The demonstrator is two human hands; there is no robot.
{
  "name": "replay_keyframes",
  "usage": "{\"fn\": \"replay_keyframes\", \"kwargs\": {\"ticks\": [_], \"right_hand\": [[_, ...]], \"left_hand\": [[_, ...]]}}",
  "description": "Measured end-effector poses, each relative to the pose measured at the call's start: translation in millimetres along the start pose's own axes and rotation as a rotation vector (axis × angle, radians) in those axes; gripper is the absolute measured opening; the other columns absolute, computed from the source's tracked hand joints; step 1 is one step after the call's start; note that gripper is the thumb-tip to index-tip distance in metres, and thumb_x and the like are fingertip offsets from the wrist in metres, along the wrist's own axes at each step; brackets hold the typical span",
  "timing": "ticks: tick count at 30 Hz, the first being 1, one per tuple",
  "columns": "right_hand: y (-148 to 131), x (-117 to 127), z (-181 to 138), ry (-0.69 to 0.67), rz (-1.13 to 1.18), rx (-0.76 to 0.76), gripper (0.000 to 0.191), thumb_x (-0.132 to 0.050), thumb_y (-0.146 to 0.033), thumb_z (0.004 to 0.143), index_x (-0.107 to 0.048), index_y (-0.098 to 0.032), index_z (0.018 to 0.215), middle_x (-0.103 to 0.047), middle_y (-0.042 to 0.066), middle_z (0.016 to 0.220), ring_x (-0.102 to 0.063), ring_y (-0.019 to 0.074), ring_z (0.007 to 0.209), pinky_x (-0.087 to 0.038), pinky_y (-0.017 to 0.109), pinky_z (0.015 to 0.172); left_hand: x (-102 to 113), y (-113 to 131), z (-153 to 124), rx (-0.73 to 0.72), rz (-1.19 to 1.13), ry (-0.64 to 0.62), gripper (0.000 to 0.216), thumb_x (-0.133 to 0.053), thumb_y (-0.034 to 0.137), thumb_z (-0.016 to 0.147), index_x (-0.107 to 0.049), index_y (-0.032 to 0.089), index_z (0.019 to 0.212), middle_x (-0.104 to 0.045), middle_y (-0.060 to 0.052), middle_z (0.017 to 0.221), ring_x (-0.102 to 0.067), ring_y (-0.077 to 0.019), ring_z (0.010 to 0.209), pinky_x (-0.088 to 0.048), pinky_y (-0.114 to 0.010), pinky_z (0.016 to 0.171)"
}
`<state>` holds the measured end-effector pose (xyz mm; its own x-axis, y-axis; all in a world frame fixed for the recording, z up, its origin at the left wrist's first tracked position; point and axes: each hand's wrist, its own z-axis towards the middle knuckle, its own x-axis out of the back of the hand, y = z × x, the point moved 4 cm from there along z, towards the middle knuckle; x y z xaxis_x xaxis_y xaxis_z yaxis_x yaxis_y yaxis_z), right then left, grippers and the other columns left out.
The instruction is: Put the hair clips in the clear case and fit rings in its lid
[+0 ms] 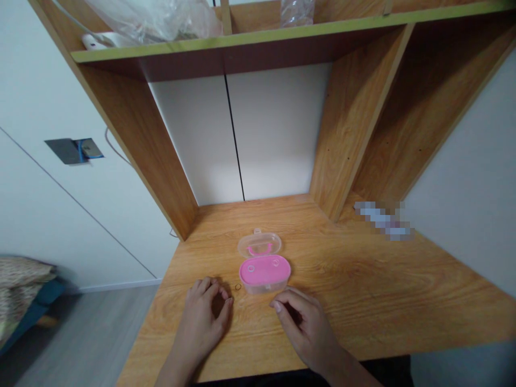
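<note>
1. Nearest the camera, two bare hands rest on a wooden desk, forearms coming in from the bottom edge.

2. Left hand lies palm down, fingers loosely curled, thumb tip out to the right. It grasps nothing. A small dark ring lies on the wood just beside the thumb tip, not touching it.

3. Right hand also lies on the desk, fingers curled inward, thumb and forefinger close together. Whether anything tiny sits between them cannot be told; nothing shows.

4. Just beyond both hands, between them and a little farther back, sits a small case with a pink insert and clear walls. Its clear lid is hinged open and lies back flat on the desk, away from the person. Two small round wells show in the pink insert; what they hold is too small to tell.

5. Judging by this layout, the ring is the thing in reach. To pick it up well, a fingertip pinch from the left thumb and forefinger would suit, coming down flat onto the wood so the ring does not skid. The right hand is near enough to steady the light case.

6. Farther back, a pale wall panel closes the desk alcove, with wooden side panels.

7. Highest up, a shelf holds crumpled clear plastic.
</note>
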<state>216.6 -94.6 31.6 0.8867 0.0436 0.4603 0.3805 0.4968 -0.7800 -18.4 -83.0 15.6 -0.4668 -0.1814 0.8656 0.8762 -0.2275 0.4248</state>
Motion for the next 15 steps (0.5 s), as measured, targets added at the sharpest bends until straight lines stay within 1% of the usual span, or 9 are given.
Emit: {"fn": "replay_keyframes", "kwargs": {"ticks": [10,15], "right_hand": [[-1.7,0.6,0.7,0.003,-0.016,0.005,0.024,-0.049,-0.024,0.098,-0.061,-0.02,0.078,-0.058,0.0,0.068,-0.055,0.0149,0.061,-0.04,0.027,0.058],[-1.9,0.8,0.7,0.001,-0.007,0.004,0.024,-0.049,-0.024,0.097,-0.061,-0.02,0.077,-0.058,0.0,0.068,-0.055,0.0147,0.06,-0.04,0.027,0.057]], "left_hand": [[-0.2,-3.1,-0.9,0.022,-0.021,-0.015,0.021,-0.05,0.027,0.096,-0.066,0.02,0.084,-0.065,-0.008,0.092,-0.059,-0.0278,0.091,-0.044,-0.042,0.081],[-1.2,-5.8,-1.1,0.018,-0.014,-0.009,0.023,-0.048,0.027,0.097,-0.065,0.021,0.083,-0.065,-0.008,0.089,-0.059,-0.0275,0.088,-0.045,-0.042,0.08]]}}
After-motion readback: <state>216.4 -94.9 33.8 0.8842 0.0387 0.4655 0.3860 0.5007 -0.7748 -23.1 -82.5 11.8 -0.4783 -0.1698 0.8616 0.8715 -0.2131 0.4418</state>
